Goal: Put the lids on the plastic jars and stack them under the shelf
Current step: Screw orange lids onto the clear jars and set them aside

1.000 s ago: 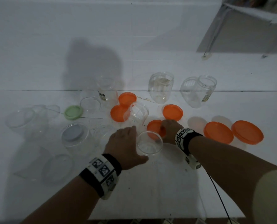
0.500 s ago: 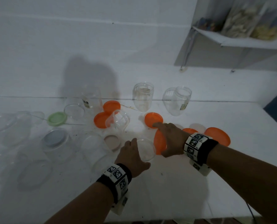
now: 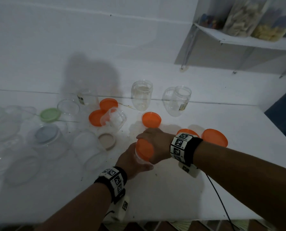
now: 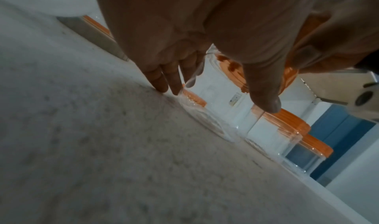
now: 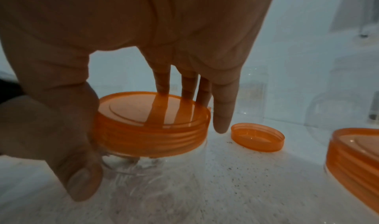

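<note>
The clear jar [image 3: 141, 160] stands on the white surface [image 3: 172, 189], and everything else is placed from it. The left hand [image 3: 130, 161] wraps its grip around the jar's near side, fingers and thumb curled on the wall. The right hand [image 3: 157, 145] closes its grip on the orange lid [image 3: 144, 150], held at the jar's mouth. A loose orange lid [image 3: 152, 119] lies beyond the jar; the shelf [image 3: 248, 40] hangs far beyond it to the right.

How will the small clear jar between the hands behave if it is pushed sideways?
The clear jar looks empty and thin-walled, so probably light and easy to slide or tip. The left hand holding it should steady it. Its smooth plastic may be slippery while the right hand seats the orange lid.
</note>
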Demonstrator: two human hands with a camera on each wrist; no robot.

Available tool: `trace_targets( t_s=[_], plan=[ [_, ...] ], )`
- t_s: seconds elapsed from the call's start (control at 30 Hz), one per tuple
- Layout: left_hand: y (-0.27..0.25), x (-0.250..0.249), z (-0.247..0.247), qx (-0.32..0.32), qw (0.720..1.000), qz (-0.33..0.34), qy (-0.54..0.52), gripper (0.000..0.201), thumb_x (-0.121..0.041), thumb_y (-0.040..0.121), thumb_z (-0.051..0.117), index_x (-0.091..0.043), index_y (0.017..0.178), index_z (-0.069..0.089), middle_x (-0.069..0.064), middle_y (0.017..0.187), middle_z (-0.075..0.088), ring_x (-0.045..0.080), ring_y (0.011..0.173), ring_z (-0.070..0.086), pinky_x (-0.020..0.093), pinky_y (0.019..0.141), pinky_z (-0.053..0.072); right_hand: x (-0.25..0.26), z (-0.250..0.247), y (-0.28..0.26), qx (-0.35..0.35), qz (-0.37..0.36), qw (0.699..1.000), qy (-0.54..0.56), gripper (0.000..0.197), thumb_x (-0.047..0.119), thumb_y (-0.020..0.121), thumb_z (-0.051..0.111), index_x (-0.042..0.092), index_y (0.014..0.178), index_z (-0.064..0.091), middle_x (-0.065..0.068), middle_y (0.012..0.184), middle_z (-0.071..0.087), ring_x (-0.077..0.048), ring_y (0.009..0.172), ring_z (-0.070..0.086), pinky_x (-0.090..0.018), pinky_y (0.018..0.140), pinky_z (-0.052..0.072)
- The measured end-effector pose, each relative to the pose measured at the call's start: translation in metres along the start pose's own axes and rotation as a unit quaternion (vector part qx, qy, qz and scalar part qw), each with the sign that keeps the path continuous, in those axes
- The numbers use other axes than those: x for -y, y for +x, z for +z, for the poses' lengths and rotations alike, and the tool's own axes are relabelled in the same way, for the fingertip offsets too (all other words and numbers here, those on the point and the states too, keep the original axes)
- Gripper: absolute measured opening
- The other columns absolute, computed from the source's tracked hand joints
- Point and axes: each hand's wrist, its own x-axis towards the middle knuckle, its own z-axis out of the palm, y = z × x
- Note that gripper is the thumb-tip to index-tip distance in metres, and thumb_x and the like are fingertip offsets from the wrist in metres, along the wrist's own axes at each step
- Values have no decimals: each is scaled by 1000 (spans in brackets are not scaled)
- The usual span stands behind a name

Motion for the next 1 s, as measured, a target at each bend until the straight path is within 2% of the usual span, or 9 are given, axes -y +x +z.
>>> trace_targets(
  t_s=[0.1,0.3,0.47,0.67,0.77,0.87,1.0],
  plan=[
    [3,5,0,1,1000,-14,-11,118,-55,52,98,-37,151,36,-5,143,57,21,126,55,44,109,46,2,1,9,29,-3,998,-49,110,52,69,90,33,157,28,-7,154,41,-32,140,41,-56,111,44],
    [6,11,0,-5,1000,-6,-25,112,-51,53,100,-36,147,41,-12,128,56,15,117,53,35,102,46,5,1,14,44,-3,995,-92,109,61,66,86,36,154,27,-6,146,49,-31,128,55,-52,102,52],
    [7,11,-1,8,1000,2,-14,113,-55,56,98,-33,150,39,-7,138,57,15,118,54,35,103,45,6,6,13,45,38,993,-104,107,73,67,76,35,152,23,-9,136,51,-32,116,60,-50,92,56],
    [10,11,-2,24,1000,6,-7,115,-54,57,98,-34,152,37,-8,144,56,19,128,53,40,109,45,11,13,10,40,104,990,-83,108,86,75,58,28,157,19,-13,145,48,-34,120,59,-47,93,54],
    [13,11,-4,29,1000,9,-1,116,-55,55,98,-34,151,38,-8,143,57,18,127,54,39,108,45,12,8,10,58,95,991,-76,113,80,72,68,36,159,11,-13,152,38,-36,124,58,-47,94,55],
    [14,15,-4,29,999,14,0,117,-59,49,98,-33,148,40,-8,137,60,17,124,57,39,107,48,14,1,10,80,48,991,-100,110,68,69,81,42,154,17,-11,141,44,-33,114,62,-45,89,57],
    [16,16,-5,38,999,15,5,119,-59,49,98,-33,150,39,-8,138,59,17,124,56,42,109,48,13,4,13,79,66,990,-99,107,77,67,76,41,151,19,-10,137,50,-32,111,63,-46,87,57]
  ],
)
